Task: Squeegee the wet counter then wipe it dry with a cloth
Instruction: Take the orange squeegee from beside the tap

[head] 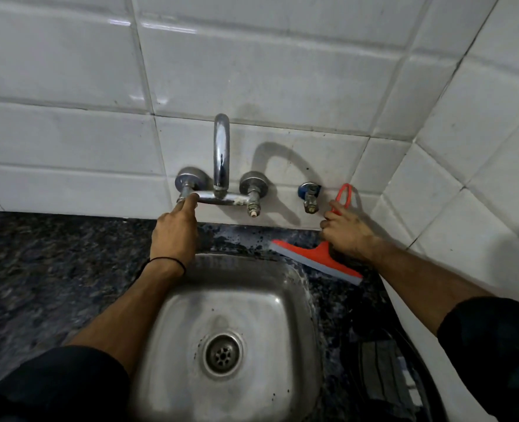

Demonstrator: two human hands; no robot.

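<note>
White tiled wall (252,71) is filling the upper view, and below it a dark speckled granite counter (54,269) is running around a stainless steel sink (294,287), its surface by the back edge looking wet. Over the basin a chrome wall-mounted tap (221,153) is arching out from the tiles. The left hand (176,236) is reaching up to the tap's left valve (186,193), fingers curled closed around it, probably working the water. The right hand (348,233) is gripping the handle of an orange squeegee (316,258), fingers clamped on it with the index finger lying along the shaft toward the hanging loop. The blade is sitting just below and to the left of that hand, its grey rubber edge resting on or just above the counter behind the sink's right corner, likely angled to push water toward the basin. No cloth is clearly showing; something dark and blurred is lying at lower right.
</note>
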